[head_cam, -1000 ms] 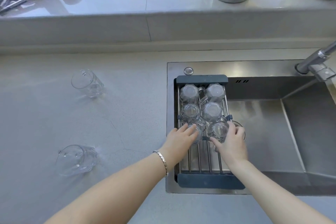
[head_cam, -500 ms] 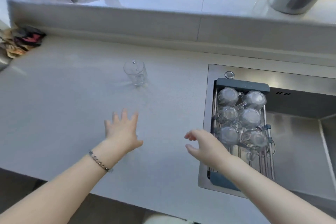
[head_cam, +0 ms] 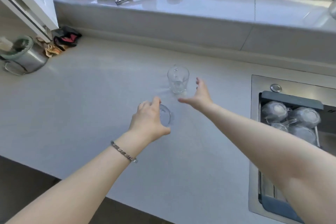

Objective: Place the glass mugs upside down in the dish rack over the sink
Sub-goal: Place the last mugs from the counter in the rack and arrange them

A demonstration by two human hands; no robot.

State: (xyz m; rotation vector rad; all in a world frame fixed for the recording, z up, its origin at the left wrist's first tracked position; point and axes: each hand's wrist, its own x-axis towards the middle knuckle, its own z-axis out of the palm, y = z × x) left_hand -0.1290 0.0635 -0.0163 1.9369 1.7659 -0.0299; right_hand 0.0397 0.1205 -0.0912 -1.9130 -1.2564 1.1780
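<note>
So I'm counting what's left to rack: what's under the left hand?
A clear glass mug stands on the pale countertop; only its rim and right side show. The left hand covers the rest, handle included, so its grip is unclear.

Daylight enters from the window ahead of me, bright and cool. Glare washes the sill (head_cam: 209,3) and upper right corner. My forearms throw only faint, soft shadows on the counter (head_cam: 76,107). Wide-angle bending curves the frame edges. My right hand (head_cam: 197,95) is slightly motion-blurred; overall sharpness is moderate, compression softening evident.
</note>
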